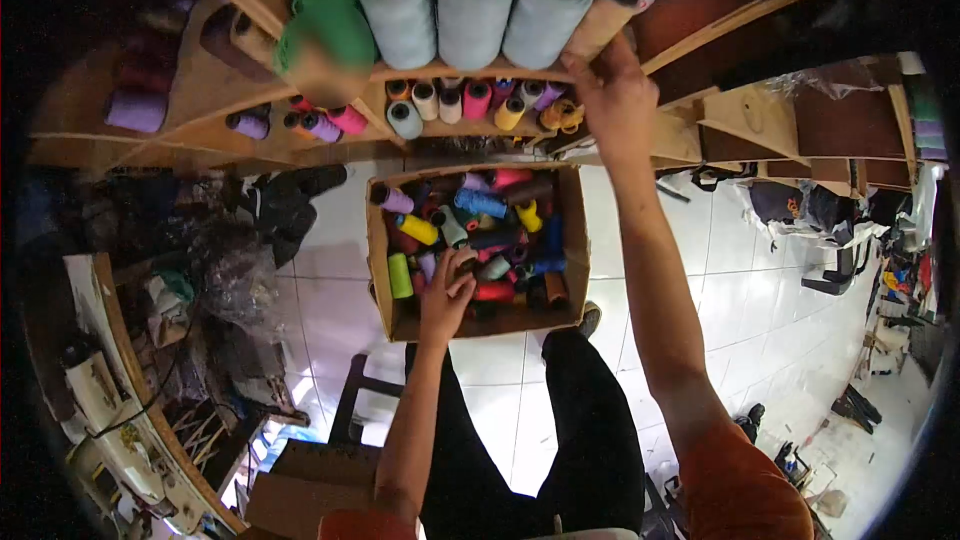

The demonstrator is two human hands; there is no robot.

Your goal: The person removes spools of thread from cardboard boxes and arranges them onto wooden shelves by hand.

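My right hand reaches up to the shelf, its fingers closed on the lower end of a tan cone of thread. That cone leans at the right end of a row of pale grey-blue thread cones. Lower down, my left hand is over the open cardboard box, its fingers bent and apart among the spools. No spool is clearly gripped in it. Several thread spools lie jumbled in the box, including a yellow spool, a blue spool and a lime green spool.
A lower wooden shelf holds small spools, such as a pink spool. A green thread bundle sits at the upper left. Shelf dividers extend to the right. A dark stool and clear plastic bags are on the left.
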